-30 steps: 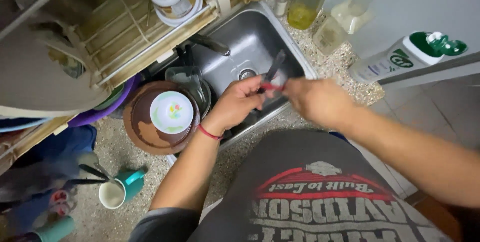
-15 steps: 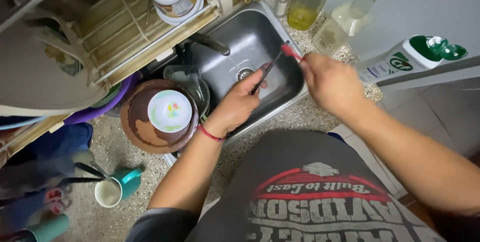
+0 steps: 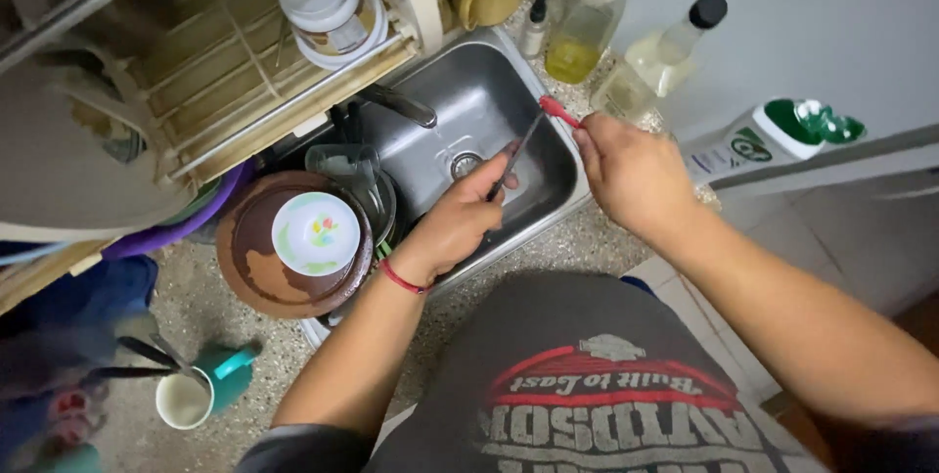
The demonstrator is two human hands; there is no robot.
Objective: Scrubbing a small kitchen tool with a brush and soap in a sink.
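red-handled utensil point(image 3: 558, 111), brown plate point(image 3: 256, 272), teal mug point(image 3: 201, 393), red wristband point(image 3: 402, 278)

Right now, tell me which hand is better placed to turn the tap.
Left, probably. The left hand is over the sink nearer the tap; the right hand is farther away, holding the red-handled utensil.

brown plate point(image 3: 256, 272) bearing a small white saucer point(image 3: 315, 232). teal mug point(image 3: 201, 393) on speckled counter point(image 3: 196, 321). green-capped bottle point(image 3: 773, 135) beside sink.
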